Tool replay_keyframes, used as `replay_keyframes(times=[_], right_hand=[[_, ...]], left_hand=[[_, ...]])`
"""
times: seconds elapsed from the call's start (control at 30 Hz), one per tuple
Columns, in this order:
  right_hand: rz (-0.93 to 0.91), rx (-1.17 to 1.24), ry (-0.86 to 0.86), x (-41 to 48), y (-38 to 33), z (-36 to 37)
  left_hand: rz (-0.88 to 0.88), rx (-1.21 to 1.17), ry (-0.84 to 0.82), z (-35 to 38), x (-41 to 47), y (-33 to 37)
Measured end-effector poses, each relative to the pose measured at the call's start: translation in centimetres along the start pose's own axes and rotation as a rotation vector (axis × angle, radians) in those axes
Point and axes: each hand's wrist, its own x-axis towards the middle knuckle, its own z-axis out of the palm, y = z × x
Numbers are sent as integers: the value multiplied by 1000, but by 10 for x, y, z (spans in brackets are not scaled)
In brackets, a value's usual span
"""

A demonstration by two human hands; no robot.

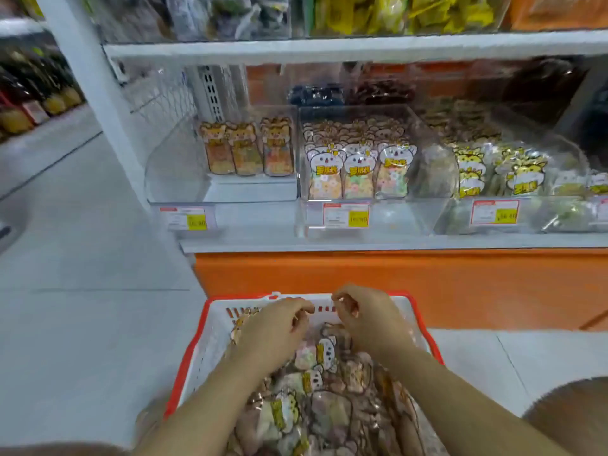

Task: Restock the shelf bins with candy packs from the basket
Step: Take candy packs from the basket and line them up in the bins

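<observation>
A red-rimmed white basket (197,350) stands on the floor in front of the shelf, filled with several candy packs (316,373) bearing animal faces. My left hand (276,330) hovers over the far left part of the basket, fingers loosely curled downward, with nothing visibly gripped. An orange-printed pack (237,329) shows just beside it against the basket wall. My right hand (371,320) hovers over the far right part, fingers also loosely curled and holding nothing. On the shelf, the clear left bin (171,172) holds three tiger packs (246,149). The middle bin (427,153) is packed with white bear packs (358,172).
A third bin at the right holds yellow tiger packs (523,172). Price tags (345,214) hang on the bin fronts. An orange base panel (394,281) runs below the shelf edge. A white upright post (98,93) bounds the shelf at left, with grey floor beyond it.
</observation>
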Motion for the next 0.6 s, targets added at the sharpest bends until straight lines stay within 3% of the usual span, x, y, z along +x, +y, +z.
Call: replay_keyframes(times=[0.13,0.2,0.27,0.4,0.5,0.6], right_hand=[[264,-90,-389,-33,53,43],[367,-160,-441,-43,79,49],[436,-377,-475,-45,98,52],[432,-603,-375,-47,108,68],[481,-446,-191,-53,118,93],[413,-369,-166,-51,129,115]], left_hand=[[-113,162,-256,42,-35,-51],[-156,259,-432,69,-47,-75],[-200,322,-549,88,-56,-90],[-195,378,-608,103,-58,-92],[-201,352,-597,114,-50,-88],[-243,304,-612,125,-45,-85]])
